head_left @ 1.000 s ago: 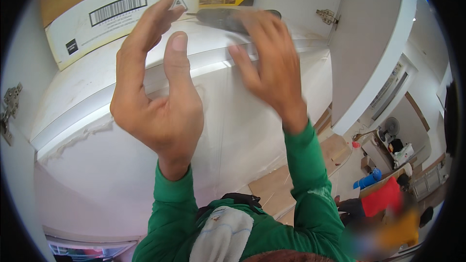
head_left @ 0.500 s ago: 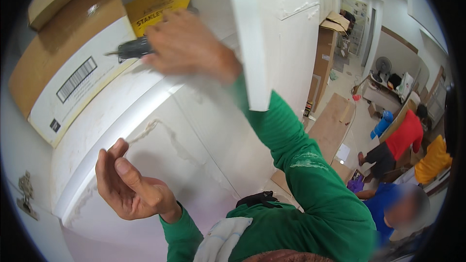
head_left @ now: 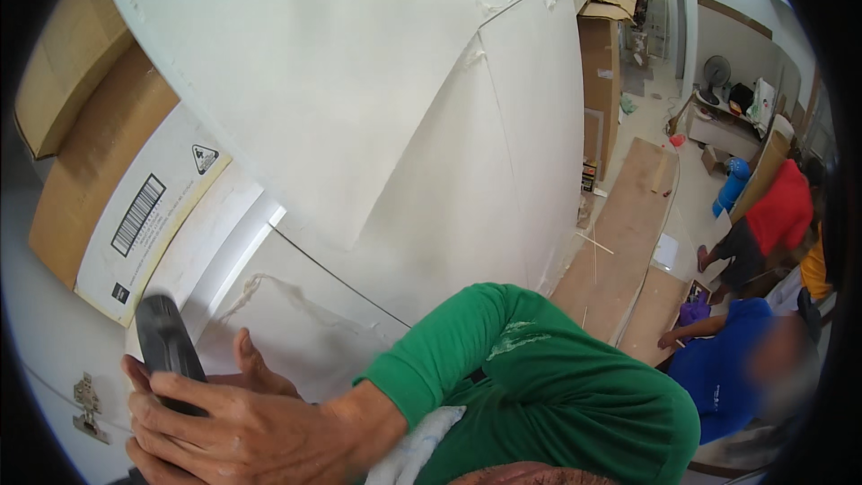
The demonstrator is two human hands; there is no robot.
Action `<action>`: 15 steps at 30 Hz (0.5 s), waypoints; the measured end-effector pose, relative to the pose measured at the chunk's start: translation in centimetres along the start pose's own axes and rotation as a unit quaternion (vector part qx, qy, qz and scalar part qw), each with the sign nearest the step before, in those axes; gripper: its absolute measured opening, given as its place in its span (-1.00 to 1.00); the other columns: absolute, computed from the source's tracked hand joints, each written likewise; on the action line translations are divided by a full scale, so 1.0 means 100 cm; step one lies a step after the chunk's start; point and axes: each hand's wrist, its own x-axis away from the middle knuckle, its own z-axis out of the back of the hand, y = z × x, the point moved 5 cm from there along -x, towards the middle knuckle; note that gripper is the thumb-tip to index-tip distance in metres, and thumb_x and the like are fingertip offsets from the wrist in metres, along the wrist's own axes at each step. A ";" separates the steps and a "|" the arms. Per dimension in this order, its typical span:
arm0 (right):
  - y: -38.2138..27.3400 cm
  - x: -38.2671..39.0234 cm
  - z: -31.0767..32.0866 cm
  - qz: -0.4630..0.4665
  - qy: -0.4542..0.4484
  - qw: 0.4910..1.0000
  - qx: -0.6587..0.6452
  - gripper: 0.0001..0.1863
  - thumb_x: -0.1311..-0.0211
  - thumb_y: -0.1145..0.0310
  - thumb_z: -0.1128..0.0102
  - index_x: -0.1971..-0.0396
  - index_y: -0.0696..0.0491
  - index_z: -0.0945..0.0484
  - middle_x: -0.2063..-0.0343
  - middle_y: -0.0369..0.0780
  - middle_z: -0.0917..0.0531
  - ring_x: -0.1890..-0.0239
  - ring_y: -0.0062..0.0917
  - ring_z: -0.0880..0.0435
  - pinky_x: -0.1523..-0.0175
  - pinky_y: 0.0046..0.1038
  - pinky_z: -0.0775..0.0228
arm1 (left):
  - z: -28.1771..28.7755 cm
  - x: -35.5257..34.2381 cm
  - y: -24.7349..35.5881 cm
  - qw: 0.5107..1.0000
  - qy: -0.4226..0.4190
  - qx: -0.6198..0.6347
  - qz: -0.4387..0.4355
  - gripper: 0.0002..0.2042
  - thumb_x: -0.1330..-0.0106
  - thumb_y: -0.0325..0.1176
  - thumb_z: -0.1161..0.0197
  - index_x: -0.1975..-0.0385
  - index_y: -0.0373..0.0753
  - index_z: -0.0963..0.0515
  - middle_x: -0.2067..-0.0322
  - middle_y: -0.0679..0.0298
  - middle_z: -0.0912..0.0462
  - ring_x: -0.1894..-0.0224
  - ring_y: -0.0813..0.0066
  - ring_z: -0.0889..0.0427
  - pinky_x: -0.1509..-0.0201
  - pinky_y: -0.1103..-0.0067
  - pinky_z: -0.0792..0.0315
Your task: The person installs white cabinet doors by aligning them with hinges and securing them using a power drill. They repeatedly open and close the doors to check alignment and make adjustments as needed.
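Note:
My right hand [head_left: 242, 431] is wrapped round a black power drill [head_left: 168, 341], low at the left of the view. The drill's tip and bit are hidden from me. Behind it, my left hand [head_left: 265, 379] is largely covered by the right one. Its thumb stands stretched up and apart, while most of its other fingers are out of sight. Just beyond both hands runs the white edge strip [head_left: 235, 256] of a cabinet. A metal hinge [head_left: 88, 409] is fixed on the white side panel to their left.
Cardboard boxes [head_left: 108, 108] stand on the cabinet at the upper left. A broad white panel [head_left: 314, 63] spans the upper middle. To the right, a person in blue [head_left: 718, 386] and one in red [head_left: 779, 216] are near long brown boards [head_left: 620, 216] on the floor.
My right hand has brought the drill down from the yellow box to beside my left hand. The white panel now covers that yellow box, and the view has shifted.

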 end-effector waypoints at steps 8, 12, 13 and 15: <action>0.003 0.015 0.045 -0.150 -0.104 0.951 -0.249 -0.43 -0.42 -0.12 -0.40 -0.10 0.10 -0.66 0.17 -0.15 -0.69 0.02 -0.33 -0.67 -0.11 -0.11 -0.57 | -0.008 0.014 0.023 0.997 -0.066 0.038 -0.004 -0.68 -0.41 -0.50 -0.28 -0.11 -0.33 -0.44 0.07 0.13 -0.60 -0.06 0.32 -0.61 -0.32 0.29 -0.53; 0.030 0.019 0.078 -0.143 -0.118 0.926 -0.329 -0.49 -0.52 -0.10 -0.35 -0.08 0.07 -0.64 0.17 -0.16 -0.65 0.11 -0.41 -0.62 -0.12 -0.17 -0.57 | -0.010 0.025 0.031 0.994 -0.098 0.052 -0.002 -0.72 -0.39 -0.48 -0.28 -0.04 -0.32 -0.43 0.17 0.15 -0.59 0.03 0.35 -0.62 -0.25 0.29 -0.55; 0.040 0.025 0.095 -0.133 -0.141 0.921 -0.338 -0.51 -0.55 -0.07 -0.31 -0.06 0.10 -0.65 0.12 -0.12 -0.67 0.07 -0.36 -0.64 -0.16 -0.17 -0.57 | -0.010 0.027 0.034 0.993 -0.106 0.055 -0.002 -0.73 -0.38 -0.48 -0.28 -0.02 -0.31 -0.43 0.19 0.15 -0.59 0.05 0.36 -0.62 -0.24 0.29 -0.55; 0.060 0.042 0.127 -0.132 -0.146 0.926 -0.321 -0.50 -0.62 -0.02 -0.19 -0.02 0.20 -0.68 -0.03 -0.03 -0.72 -0.11 -0.19 -0.70 -0.28 -0.13 -0.58 | -0.010 0.032 0.040 0.991 -0.122 0.059 -0.003 -0.74 -0.37 -0.47 -0.28 0.02 -0.31 -0.43 0.24 0.16 -0.59 0.10 0.38 -0.63 -0.20 0.29 -0.56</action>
